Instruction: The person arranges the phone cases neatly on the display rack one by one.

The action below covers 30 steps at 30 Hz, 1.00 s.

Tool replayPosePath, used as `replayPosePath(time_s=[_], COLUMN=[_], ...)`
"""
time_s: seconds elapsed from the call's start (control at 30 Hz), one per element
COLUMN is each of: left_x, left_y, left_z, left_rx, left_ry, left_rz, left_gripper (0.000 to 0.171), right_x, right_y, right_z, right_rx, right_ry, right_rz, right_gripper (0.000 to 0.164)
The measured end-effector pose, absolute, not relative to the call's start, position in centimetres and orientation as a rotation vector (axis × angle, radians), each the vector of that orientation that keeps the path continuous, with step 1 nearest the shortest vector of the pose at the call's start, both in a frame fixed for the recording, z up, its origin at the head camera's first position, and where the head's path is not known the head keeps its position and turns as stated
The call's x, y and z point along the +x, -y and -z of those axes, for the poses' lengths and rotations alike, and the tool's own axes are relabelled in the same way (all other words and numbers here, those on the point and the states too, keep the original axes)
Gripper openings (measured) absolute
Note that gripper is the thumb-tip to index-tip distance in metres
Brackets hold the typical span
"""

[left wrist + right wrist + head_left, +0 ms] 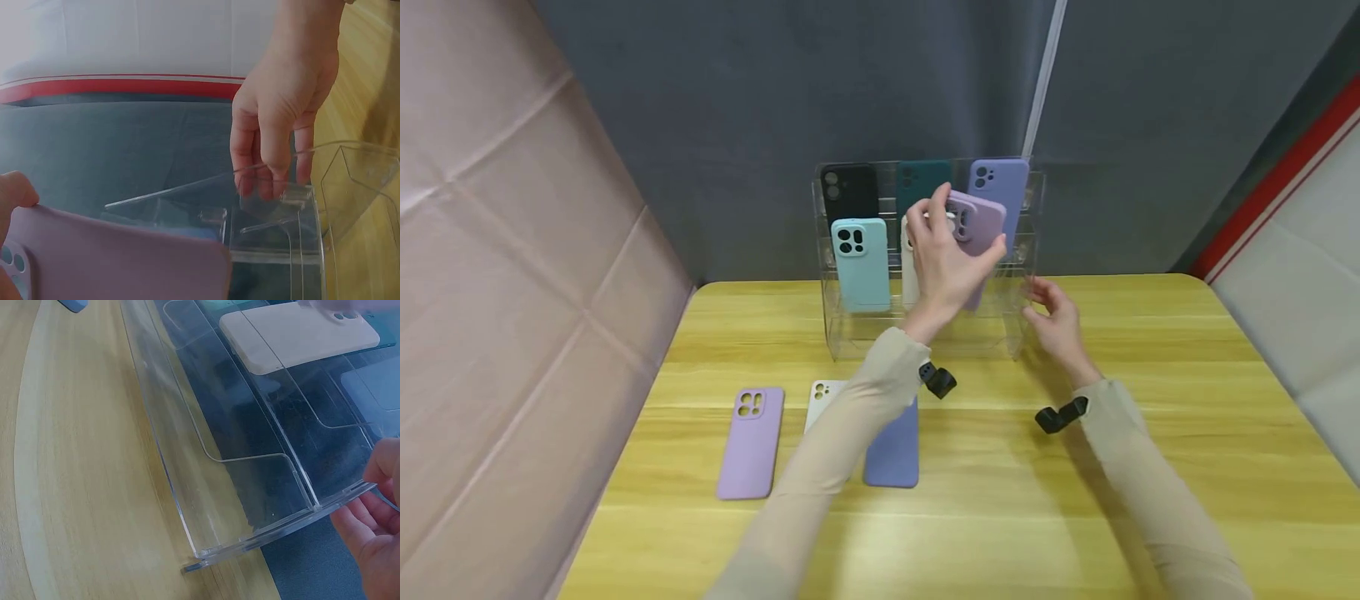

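Note:
My left hand (951,262) grips a lilac phone case (985,225) by its edges, fingers at the upper left and thumb at the right side. The case is tilted in front of the right part of a clear acrylic display rack (857,333). In the left wrist view the lilac case (125,256) spans the lower left. My right hand (1056,321) pinches the rack's right side panel, thumb on one face and fingers on the other, as the right wrist view shows. A white case (910,279) on the rack's front tier is partly hidden behind my left hand.
Black (857,192), teal (925,177) and violet (1003,179) cases stand on the rack's back tier, a light blue case (865,279) in front. On the wooden table lie lilac (752,454), white (822,400) and blue-violet (895,454) cases. A grey curtain (760,125) hangs behind.

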<state>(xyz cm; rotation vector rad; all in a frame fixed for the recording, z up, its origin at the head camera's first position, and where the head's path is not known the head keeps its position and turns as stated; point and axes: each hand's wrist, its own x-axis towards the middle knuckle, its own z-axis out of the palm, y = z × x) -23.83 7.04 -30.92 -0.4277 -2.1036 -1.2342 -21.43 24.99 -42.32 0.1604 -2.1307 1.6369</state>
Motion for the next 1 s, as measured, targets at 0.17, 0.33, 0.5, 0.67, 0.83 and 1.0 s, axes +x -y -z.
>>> replayPosePath(time_s=[0.17,0.33,0.5,0.67,0.83,1.0], left_x=[-24.5,-25.2,-25.6,-25.9,-26.0,-25.9], left_y=[-8.9,-10.4,-11.6,-12.6,-13.4,-14.0], left_z=[31.0,31.4,32.0,32.7,33.4,33.8], left_rx=[-0.374,-0.312,-0.278,-0.203,-0.139,-0.047], left_ry=[2.094,2.094,2.055,2.003,2.046,2.133], left_rz=[1.247,1.234,1.196,1.122,1.070,1.066], left_gripper=[0.080,0.078,0.075,0.074,0.073,0.073], right_x=[-20.4,-20.3,-20.3,-20.3,-20.4,-20.3], right_y=[-24.0,-23.7,-23.5,-23.3,-23.2,-23.3], right_z=[40.8,40.6,40.5,40.4,40.3,40.4], right_rx=[0.132,0.114,0.108,0.134,0.118,0.111], right_ry=[2.157,2.175,2.187,2.203,2.199,2.186], right_rz=[-1.634,-1.635,-1.633,-1.630,-1.639,-1.639], right_gripper=[0.039,0.040,0.040,0.040,0.039,0.038])
